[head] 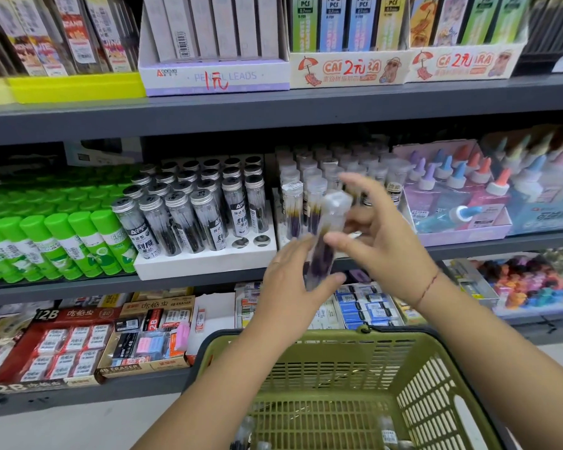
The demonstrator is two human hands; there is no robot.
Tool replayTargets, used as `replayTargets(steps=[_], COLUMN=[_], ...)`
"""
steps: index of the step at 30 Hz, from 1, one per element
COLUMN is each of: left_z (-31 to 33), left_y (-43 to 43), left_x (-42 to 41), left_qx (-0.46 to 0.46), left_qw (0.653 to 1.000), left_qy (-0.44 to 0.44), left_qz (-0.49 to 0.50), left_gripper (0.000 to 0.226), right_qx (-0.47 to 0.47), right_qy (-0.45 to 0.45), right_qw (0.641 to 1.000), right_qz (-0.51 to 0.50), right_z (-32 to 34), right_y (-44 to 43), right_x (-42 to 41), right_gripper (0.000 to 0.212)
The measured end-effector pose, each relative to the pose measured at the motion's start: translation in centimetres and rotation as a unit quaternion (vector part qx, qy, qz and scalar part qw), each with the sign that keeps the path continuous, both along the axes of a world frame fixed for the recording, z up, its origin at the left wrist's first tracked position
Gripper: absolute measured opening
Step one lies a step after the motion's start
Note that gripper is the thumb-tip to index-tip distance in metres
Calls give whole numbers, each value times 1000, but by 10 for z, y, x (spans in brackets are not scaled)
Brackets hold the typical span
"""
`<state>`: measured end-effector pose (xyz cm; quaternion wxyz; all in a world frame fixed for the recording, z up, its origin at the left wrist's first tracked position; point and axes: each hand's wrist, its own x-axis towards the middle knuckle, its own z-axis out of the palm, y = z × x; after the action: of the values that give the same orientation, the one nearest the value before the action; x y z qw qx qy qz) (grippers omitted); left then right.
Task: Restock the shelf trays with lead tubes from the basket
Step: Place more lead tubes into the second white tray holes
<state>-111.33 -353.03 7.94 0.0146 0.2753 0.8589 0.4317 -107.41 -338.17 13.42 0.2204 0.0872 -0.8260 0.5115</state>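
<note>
Both hands meet on one clear lead tube [325,235] with a clear cap and dark purple contents, held upright and slightly tilted in front of the middle shelf. Fingers of the left hand [290,280] wrap the tube's lower end; the right hand [371,235] has its thumb pressed to the tube's middle, with its other fingers spread and blurred behind the cap, so how firmly it grips cannot be told.

Just behind the tube stands a white tray [278,222] of clear-capped tubes [309,193] of the same kind, too many and too blurred to count. To its left a second white tray [205,259] holds silver-capped tubes [189,219] with dark leads; two empty round holes [251,242] show at its front right corner. Further left stand green glue sticks [56,245], with six in the front row in view. To the right are glue bottles [462,177] with coloured tips.

Below the hands sits one green basket [433,362], and at least three more tubes [387,431] lie at its bottom, partly cut off by the frame edge.
</note>
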Motion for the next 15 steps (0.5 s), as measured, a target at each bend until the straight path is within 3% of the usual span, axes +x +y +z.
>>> replayTargets(steps=[3,5,9,15], left_z=[-15,-25,-34,-35], left_y=[-6,-8,-7,-10], left_x=[-8,-10,-12,-15], left_qx=[-177,-240,-274,-286], left_qw=[978,957,945,942], left_qy=[111,163,181,176], left_qz=[4,2,-1,-8], left_gripper=[80,94,114,101], right_qx=[51,79,108,185], right_qy=[49,64,44,14], right_qw=[990,978,976,964], right_qz=[-126,-180,-186,-190], right_z=[14,19,12,8], right_y=[24,37,42,39], right_x=[-14,-27,-47,-51], right_gripper=[52,49,49,46])
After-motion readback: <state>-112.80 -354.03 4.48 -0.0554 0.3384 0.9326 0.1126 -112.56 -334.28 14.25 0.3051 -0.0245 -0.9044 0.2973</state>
